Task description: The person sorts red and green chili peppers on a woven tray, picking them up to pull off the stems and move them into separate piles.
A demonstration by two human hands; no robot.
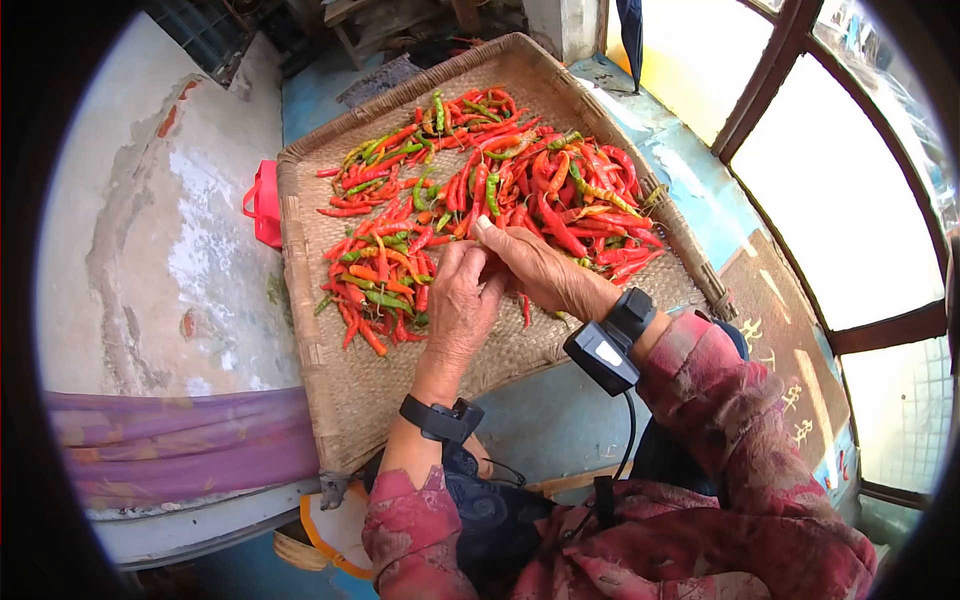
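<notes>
Both hands meet over the middle of a woven tray (375, 410) that bears red, orange and green chili peppers. My left hand (463, 305) has its fingers bent together, touching the other hand. My right hand (535, 268) is closed, its thumb lying on top near the tips of the left fingers. Whatever the fingers hold is hidden between them. A large pile of mostly red peppers (560, 200) lies just beyond my right hand. To the left of my left hand is a smaller mixed pile (375, 285), and another group (395, 150) spreads toward the far side.
The tray has a raised rim. A red bag (265, 205) stands beside its left edge, near a peeling wall (200, 240). Purple cloth (190, 445) hangs at the lower left. Windows line the right side, above a brown mat (785, 340). A dark umbrella (631, 35) hangs at the back.
</notes>
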